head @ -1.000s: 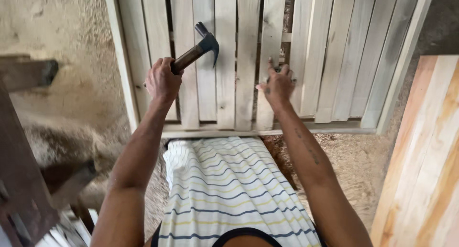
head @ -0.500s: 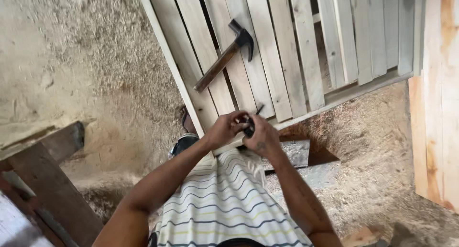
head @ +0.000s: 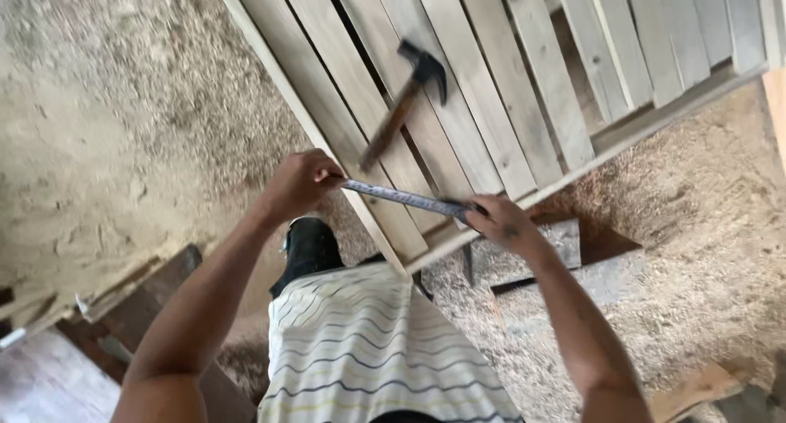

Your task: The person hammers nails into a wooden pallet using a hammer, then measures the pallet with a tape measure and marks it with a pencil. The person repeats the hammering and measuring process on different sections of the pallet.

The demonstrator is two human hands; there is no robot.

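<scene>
Currently left hand (head: 299,184) pinches tape measure (head: 405,199) end, right hand (head: 503,224) grips its case; tape stretched across near corner of slatted panel (head: 491,87). Hammer (head: 405,104) lies idle on slats. Measuring apparently underway.

Slatted panel (head: 491,104): pale, matt, bare sawn wood. Hammer (head: 407,104): dark metal head, wooden handle. Tape blade (head: 405,198): glossy metal. Floor (head: 123,128): rough sawdust. Shirt (head: 368,349): striped cloth.

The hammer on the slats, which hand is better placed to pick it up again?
Probably the left. The left hand pinches the tape measure end right beside the handle of the hammer, while the right hand grips the tape's case farther from it.
</scene>
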